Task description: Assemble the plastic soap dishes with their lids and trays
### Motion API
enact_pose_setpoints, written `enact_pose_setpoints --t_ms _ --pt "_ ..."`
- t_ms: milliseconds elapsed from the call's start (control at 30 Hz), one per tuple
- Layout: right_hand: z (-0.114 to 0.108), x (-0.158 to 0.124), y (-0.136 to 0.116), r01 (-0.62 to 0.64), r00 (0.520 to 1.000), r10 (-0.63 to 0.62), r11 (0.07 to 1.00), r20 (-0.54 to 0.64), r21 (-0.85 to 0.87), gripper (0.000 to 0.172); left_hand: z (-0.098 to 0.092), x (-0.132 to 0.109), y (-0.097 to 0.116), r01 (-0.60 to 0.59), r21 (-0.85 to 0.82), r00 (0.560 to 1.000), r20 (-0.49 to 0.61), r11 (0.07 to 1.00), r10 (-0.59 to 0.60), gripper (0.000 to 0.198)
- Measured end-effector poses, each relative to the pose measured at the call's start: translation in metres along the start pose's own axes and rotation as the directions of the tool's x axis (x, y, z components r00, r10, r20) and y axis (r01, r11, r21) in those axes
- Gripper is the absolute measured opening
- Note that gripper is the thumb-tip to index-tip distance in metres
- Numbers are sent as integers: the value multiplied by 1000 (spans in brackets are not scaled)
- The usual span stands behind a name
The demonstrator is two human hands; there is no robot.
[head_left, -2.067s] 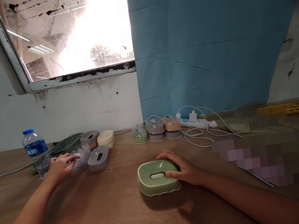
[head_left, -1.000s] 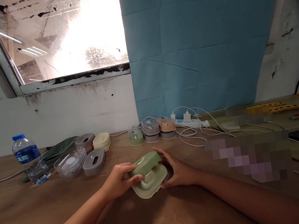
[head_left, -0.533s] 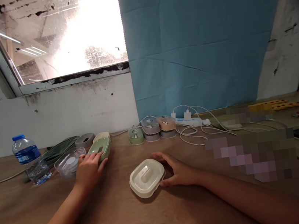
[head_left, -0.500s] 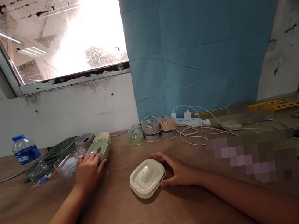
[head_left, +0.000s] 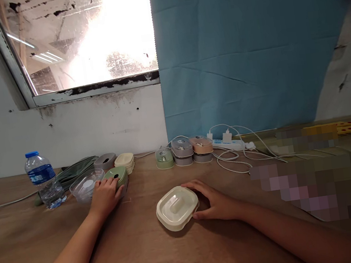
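My left hand [head_left: 106, 197] lies over the near edge of a green lid [head_left: 118, 173] with a dark oval hole, its fingers on the top and the thumb along the right side. What sits beneath that lid is partly hidden by my hand. A cream, rounded-rectangular plastic lid [head_left: 176, 207] with a raised bar in its middle is tilted just over the tabletop. My right hand [head_left: 211, 202] grips its right edge, thumb at the near side and fingers at the far side. A stack of cream pieces [head_left: 125, 159] stands just behind the green lid.
A clear plastic tub [head_left: 84, 188], a water bottle [head_left: 44, 180] and a grey lid [head_left: 105, 161] stand left. Green [head_left: 164, 159], grey [head_left: 182, 151] and peach [head_left: 201, 145] boxes line the wall. A power strip [head_left: 231, 144] trails white cables. Blurred patches cover the right side.
The green lid has come down off the cream stack and lies nearer me, with my left hand still on it. My right hand keeps the cream lid nearly still. The view has shifted slightly right.
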State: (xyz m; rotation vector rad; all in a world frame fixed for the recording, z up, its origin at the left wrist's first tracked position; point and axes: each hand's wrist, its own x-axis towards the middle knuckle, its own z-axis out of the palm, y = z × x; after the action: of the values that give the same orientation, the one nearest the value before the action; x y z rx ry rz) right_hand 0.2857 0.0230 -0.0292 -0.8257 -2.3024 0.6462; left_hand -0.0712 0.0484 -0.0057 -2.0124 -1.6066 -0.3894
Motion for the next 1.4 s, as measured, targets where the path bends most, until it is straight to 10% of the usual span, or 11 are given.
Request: enact_pose_setpoints --t_ms 233,500,633,767,900,1133,1233,1400 --pt "-10 -2 -11 65 994 -49 983 93 -170 39 -8 -4 -5 21 -97 997 74 995 -14 37" --pt "-29 -6 -16 173 964 -120 961 239 -214 43 -7 -6 -7 43 -179 999 26 983 -39 44" --pt "-21 -4 -13 191 969 -157 965 190 -178 36 -26 -6 13 -148 -356 989 -82 923 127 46" --pt "-9 -2 -9 168 983 -153 970 99 -175 29 -45 -12 51 -492 -650 792 -58 579 608 39" --pt "-4 0 -4 152 988 -150 975 29 -164 27 -47 -20 81 -502 -748 691 -45 434 722 24" --pt "-8 1 -1 48 928 -120 978 -354 -205 40 -47 36 61 -524 -559 776 -3 642 631 24" --pt "-9 0 -3 67 948 -133 972 -288 -227 34 -36 89 29 -324 -465 917 59 824 394 27" --pt "-7 -2 -7 104 979 -144 961 -142 -256 32 0 146 -20 -90 -350 976 155 932 153 30"
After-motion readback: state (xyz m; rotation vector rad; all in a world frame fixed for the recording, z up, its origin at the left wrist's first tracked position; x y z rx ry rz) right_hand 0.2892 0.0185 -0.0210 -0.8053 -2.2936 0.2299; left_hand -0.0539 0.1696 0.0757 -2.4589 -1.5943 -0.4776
